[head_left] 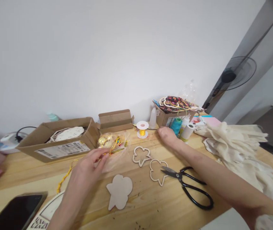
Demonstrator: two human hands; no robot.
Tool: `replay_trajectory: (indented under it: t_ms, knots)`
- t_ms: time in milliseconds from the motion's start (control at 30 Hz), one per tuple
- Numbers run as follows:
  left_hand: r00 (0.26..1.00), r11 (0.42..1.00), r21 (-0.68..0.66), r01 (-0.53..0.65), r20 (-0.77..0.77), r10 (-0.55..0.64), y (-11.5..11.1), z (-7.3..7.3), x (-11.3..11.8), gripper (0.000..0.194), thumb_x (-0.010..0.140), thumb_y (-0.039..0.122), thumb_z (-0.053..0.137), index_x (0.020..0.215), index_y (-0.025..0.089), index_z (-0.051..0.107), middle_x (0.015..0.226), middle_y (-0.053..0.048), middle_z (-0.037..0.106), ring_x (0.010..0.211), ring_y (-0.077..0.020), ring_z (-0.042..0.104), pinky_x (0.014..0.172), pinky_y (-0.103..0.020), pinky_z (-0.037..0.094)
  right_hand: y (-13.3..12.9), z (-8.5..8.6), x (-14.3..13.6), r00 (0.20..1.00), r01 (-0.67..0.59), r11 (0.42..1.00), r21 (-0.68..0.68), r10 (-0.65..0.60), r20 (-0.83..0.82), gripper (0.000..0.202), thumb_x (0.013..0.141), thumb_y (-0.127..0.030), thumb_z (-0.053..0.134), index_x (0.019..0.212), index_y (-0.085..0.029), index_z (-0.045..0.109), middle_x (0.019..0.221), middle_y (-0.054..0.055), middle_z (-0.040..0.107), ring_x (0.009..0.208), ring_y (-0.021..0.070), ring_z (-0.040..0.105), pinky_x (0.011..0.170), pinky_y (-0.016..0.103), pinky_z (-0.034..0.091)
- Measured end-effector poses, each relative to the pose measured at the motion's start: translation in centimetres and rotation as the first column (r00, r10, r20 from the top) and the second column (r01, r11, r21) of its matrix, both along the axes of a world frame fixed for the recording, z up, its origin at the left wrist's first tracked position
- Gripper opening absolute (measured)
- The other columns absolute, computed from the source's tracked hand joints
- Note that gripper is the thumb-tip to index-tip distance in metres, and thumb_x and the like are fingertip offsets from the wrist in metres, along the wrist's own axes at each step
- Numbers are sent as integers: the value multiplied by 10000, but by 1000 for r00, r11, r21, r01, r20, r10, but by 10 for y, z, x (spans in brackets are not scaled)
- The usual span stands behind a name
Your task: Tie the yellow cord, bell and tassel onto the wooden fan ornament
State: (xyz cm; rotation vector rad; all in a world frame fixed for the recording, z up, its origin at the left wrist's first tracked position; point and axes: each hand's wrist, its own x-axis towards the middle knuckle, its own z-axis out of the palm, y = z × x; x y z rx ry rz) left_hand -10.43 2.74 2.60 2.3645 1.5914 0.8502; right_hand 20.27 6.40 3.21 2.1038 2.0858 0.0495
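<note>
My left hand (94,163) pinches at the near edge of a clear plastic bag (114,145) of yellow cords and small colourful pieces; what lies between the fingertips is too small to name. Farther right, my right hand (167,135) is curled beside a teal thread spool (176,126), in front of a cardboard box; its fingertips are hidden. Between the hands stands a white spool with yellow thread (142,130). Two wooden outline frames (141,156) and a solid wooden shape (120,192) lie nearer me. Black-handled scissors (179,175) rest with their tips over one frame.
Open cardboard boxes (62,150) stand along the wall, one heaped with patterned cloth (174,103). A phone (17,212) lies at the front left. Cream fabric (232,143) covers the right side. White bottles (153,118) stand at the back. A fan (229,76) is beyond.
</note>
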Motion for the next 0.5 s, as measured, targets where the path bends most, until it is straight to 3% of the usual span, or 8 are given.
replay_trajectory:
  t_ms: [133, 333, 500]
  knots:
    - [1000, 1000, -12, -9, 2, 9, -2, 1, 0, 291, 806, 404, 425, 950, 239, 616, 1007, -24, 638, 906, -177, 588, 744, -268, 474, 13, 7, -3, 999, -31, 998, -49, 33, 32, 221, 851, -271, 467, 958, -108, 569, 975, 70, 604, 887, 157, 576, 776, 354, 463]
    - [1000, 1000, 9, -20, 14, 20, -2, 2, -2, 290, 808, 400, 422, 932, 227, 619, 1019, -31, 636, 909, -180, 589, 743, -273, 467, 21, 9, -4, 994, -96, 991, -97, 101, 40, 245, 836, -292, 491, 995, -116, 553, 1013, 67, 583, 903, 163, 566, 787, 372, 461]
    - [999, 999, 7, -46, 1, 46, -4, 3, -2, 288, 806, 398, 424, 940, 236, 621, 1033, -26, 631, 838, -173, 607, 695, -272, 476, 17, 0, 5, 987, -156, 985, -79, 158, 17, 191, 825, -138, 441, 912, -78, 600, 948, 120, 635, 901, 178, 582, 760, 291, 444]
